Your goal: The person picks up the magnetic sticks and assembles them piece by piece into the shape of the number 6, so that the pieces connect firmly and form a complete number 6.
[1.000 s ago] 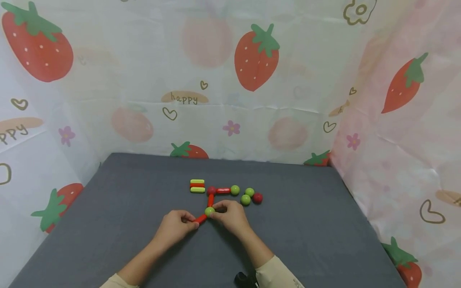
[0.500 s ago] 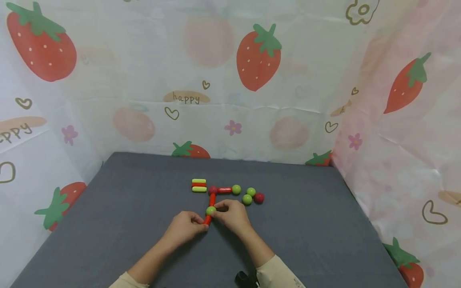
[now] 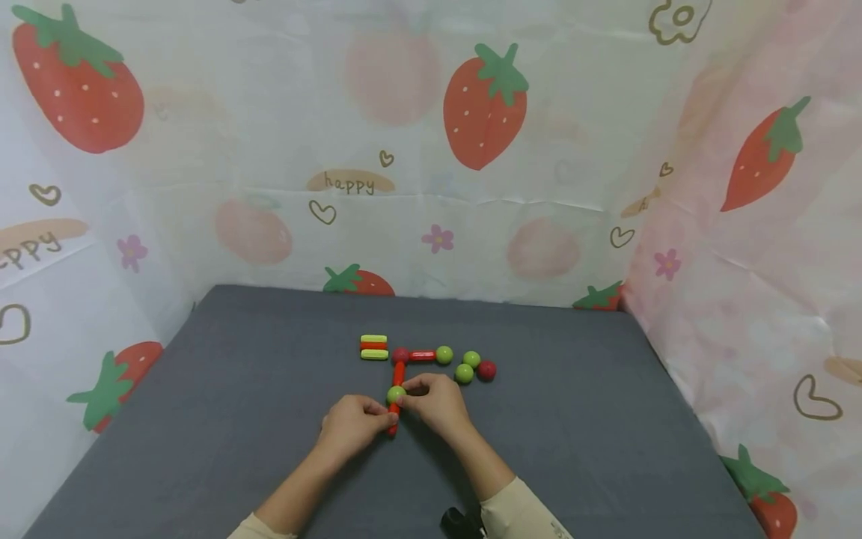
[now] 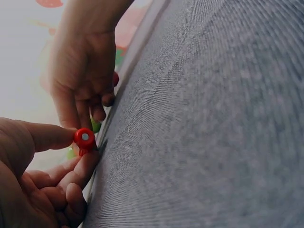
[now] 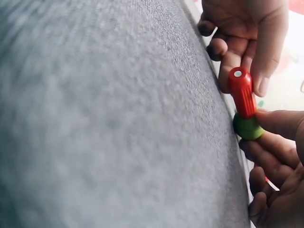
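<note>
Looking out over a broad table (image 3: 579, 419) covered in dark grey cloth (image 3: 202, 389), showing a fine ribbed weave close up. Facing a pale far sheet (image 3: 572, 120), creased across and printed with strawberries (image 3: 485, 112), pink flowers (image 3: 438, 239) and "happy" lettering (image 3: 350, 183). Meeting a whitish left sheet (image 3: 54, 292) on one side and a pinker, wrinkled right sheet (image 3: 754, 314) on the other.

Working around the middle of the table, pinching a near red rod (image 5: 243, 97) with the left grip (image 3: 353, 425) and pinching a green ball (image 3: 396, 394) with the right grip (image 3: 436, 406). Touching that ball with the rod's far end, pointing the other end, marked by a pale dot, toward the near side.

Continuing farther along a middle red rod (image 3: 399, 373) to a far red ball (image 3: 400, 355), then turning right along a far red rod (image 3: 423, 355) to a second green ball (image 3: 444, 355). Seeing three short rods (image 3: 373, 347) lying side by side on the left, and a loose cluster of balls (image 3: 464, 373), two green and one red, on the right. Glimpsing a black object (image 3: 459, 524), partly cut off, beside the right sleeve (image 3: 521, 513).
</note>
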### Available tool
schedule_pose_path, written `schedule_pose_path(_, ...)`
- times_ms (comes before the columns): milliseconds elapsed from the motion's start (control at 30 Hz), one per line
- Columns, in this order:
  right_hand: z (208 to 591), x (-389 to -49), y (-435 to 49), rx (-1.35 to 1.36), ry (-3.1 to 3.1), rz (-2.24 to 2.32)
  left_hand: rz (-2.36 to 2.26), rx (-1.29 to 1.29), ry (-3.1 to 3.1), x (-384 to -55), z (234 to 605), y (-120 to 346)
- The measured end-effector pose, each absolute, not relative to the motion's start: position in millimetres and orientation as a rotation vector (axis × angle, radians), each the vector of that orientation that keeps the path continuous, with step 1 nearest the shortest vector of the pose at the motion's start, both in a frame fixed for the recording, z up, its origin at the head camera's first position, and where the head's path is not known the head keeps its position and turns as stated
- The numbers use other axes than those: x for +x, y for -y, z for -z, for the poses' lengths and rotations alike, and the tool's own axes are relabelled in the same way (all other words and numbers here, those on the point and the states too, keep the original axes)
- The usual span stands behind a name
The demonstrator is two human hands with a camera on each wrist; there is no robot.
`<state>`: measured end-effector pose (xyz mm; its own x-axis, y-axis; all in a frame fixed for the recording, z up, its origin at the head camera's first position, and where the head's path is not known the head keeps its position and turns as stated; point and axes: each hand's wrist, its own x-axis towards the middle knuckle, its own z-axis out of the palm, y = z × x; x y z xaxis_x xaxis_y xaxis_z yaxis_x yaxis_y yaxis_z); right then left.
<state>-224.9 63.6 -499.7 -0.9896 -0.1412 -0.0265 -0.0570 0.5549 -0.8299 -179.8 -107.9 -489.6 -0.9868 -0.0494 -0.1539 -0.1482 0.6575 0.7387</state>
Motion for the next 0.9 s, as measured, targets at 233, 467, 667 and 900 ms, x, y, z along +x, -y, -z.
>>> schedule_pose_path(233, 499.5, -228.9, -68.7, -0.246, -2.655, 1.371, -1.271, -0.165, -2.757, -180.4, 495.3, 108.0)
schedule_pose_path(467, 481.5, -232.5, -84.8, -0.464, -2.726, 1.244, -1.275, -0.175, -2.790, -180.0, 498.2, 106.3)
schedule_pose_path(667, 464.6, -242.4, -110.4, -0.443, -2.851, 1.188, -1.267, -0.180, -2.821, -180.1, 496.9, 107.1)
schedule_pose_path(900, 466.3, -251.2, -144.4, -0.277, -2.880, 1.271, -1.294, -0.180, -2.775, -178.4, 498.0, 107.6)
